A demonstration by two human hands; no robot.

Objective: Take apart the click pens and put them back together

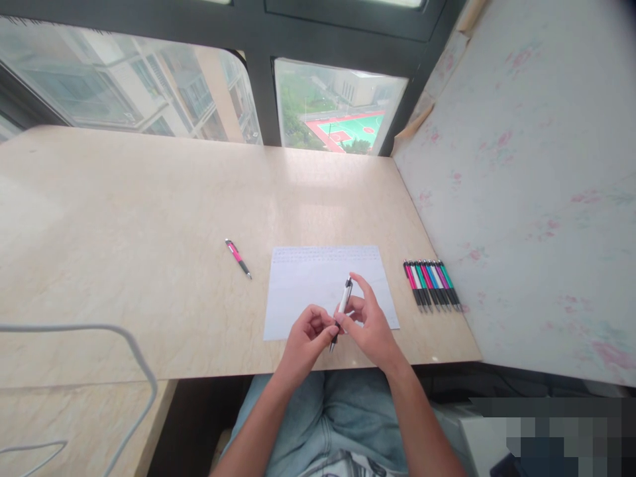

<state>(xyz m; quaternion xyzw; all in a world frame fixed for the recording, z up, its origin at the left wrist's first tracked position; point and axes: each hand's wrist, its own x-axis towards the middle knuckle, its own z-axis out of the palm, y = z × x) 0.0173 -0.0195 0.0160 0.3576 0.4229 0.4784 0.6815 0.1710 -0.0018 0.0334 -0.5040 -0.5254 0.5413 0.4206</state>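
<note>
A white ballpoint pen [344, 298] with a black grip is held tilted, tip down, over the front of a sheet of paper [293, 291]. My left hand [314, 331] is closed, thumb and fingers pinching the pen's black lower part. Around the white barrel wrap the fingers of my right hand [368, 324], with the index finger resting on the push button at the top. Rows of small handwriting run along the paper's far edge; the part under my hands is hidden.
A pink pen [238, 258] lies left of the paper. To its right, several coloured pens [431, 285] lie side by side near the papered wall [536, 199]. A grey cable [134, 344] loops at the left. Windows [342, 106] border the desk's [149, 218] far side.
</note>
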